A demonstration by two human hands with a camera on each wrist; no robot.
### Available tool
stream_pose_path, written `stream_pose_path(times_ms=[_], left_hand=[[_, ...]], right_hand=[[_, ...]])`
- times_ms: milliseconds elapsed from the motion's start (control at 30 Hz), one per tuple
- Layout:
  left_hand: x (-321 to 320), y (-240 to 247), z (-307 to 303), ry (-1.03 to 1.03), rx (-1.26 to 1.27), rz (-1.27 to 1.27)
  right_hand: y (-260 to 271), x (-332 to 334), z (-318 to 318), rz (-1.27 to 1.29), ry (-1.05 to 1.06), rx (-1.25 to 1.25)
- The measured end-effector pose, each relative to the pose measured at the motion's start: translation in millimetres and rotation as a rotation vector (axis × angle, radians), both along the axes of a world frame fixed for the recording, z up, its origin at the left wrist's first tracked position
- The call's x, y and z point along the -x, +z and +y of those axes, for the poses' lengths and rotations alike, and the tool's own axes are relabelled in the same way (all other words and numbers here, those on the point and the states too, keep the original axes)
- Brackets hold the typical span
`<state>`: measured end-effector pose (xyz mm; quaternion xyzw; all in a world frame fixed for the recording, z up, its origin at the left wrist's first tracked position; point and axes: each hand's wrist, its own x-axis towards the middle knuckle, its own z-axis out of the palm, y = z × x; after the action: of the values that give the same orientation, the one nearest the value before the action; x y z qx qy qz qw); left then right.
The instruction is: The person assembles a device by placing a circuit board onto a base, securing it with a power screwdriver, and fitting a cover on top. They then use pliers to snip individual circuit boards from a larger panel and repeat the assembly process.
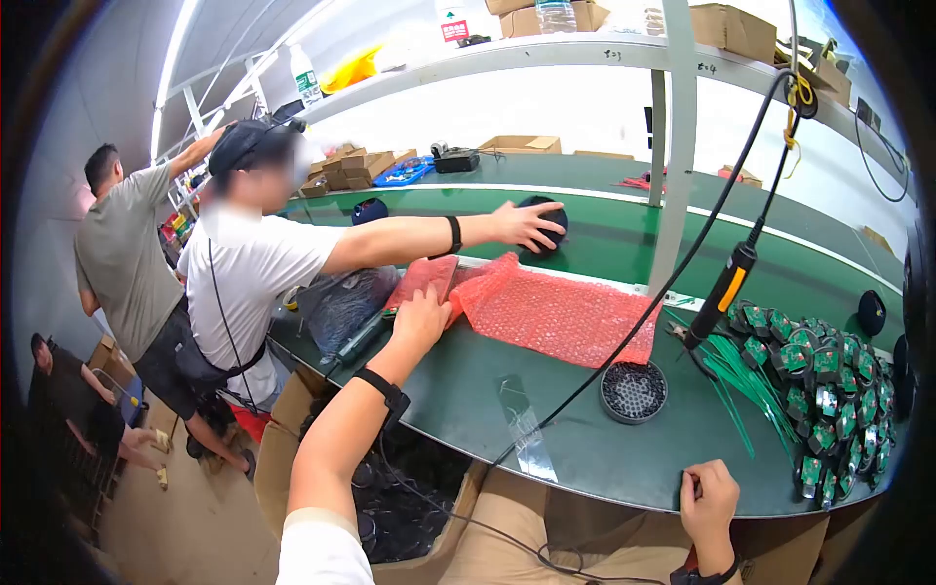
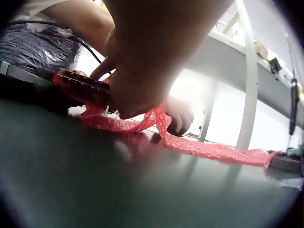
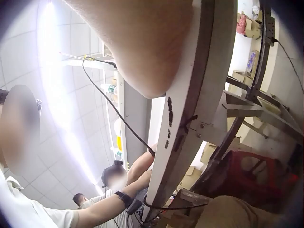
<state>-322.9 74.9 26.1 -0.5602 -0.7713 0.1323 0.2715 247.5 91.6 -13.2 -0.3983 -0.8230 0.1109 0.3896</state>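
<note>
My left hand (image 1: 421, 320) reaches to red bubble wrap (image 1: 561, 312) on the green bench. In the left wrist view, the hand (image 2: 137, 80) grips a dark circuit board (image 2: 85, 88) at its right end, one finger over its top edge; red wrap (image 2: 109, 123) lies below and around the board. The hand hides part of the board. Near the bench's front edge rests my right hand (image 1: 712, 497), its fingers loosely curled, with no held thing visible. The right wrist view shows it only partly, close to the lens (image 3: 142, 47).
A round dish (image 1: 634, 392) of small dark parts stands below the wrap. Green circuit modules (image 1: 829, 390) are heaped at the right, beside green strips (image 1: 743, 375). An electric screwdriver (image 1: 721, 292) hangs above. At left, another person's hand (image 1: 531, 226) touches a dark round object.
</note>
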Motion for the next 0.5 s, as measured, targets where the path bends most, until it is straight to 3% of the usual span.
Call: stream_pose_path(times_ms=[167, 233, 267, 300, 367, 433, 500], left_hand=[[6, 17, -13, -0.074, -0.218, 0.013], [2, 30, -21, -0.137, -0.358, -0.061], [1, 38, -25, -0.070, -0.384, -0.240], [7, 41, -27, -0.068, -0.382, -0.237], [29, 43, -36, -0.183, -0.754, -0.412], [36, 47, -49, 0.106, -0.950, -0.653], [86, 6, -58, 0.266, -1.059, -0.879]], right_hand=[[1, 0, -1, 0.013, 0.009, 0.002], [2, 0, -1, 0.014, 0.008, 0.009], [2, 0, -1, 0.011, 0.002, 0.014], [0, 0, -1, 0.014, 0.005, 0.016], [-3, 0, 1, 0.040, 0.026, -0.028], [-3, -1, 2, 0.039, 0.031, -0.029], [-3, 0, 2, 0.040, 0.043, -0.030]])
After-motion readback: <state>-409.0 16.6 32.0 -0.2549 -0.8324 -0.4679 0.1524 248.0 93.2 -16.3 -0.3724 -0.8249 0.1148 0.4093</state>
